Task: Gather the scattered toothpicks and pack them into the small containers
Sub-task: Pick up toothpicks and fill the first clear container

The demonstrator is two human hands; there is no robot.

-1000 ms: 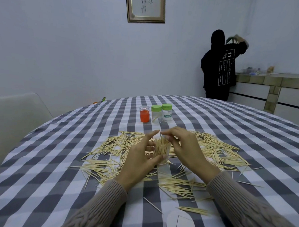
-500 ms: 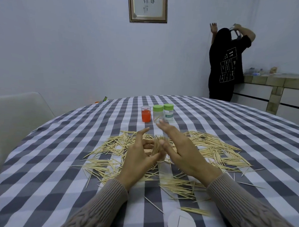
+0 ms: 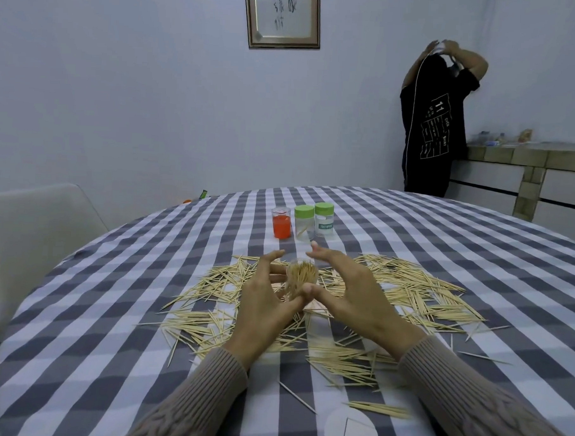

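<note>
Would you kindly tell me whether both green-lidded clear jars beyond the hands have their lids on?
Yes, each green-lidded clear jar stands capped beside the orange-filled clear cup.

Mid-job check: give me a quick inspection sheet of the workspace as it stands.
Surface: round table with checked cloth.
Job's things: clear container packed with upright toothpicks, between both hands; scattered toothpicks around it; two green-lidded jars; orange-filled jar.
Clutter: white round lid at near edge.
Grippers: left hand grips the container; right hand open, fingers straight beside it.
Cables: thin line by the standing person.
Surroundings: framed picture, chair, counter.
</note>
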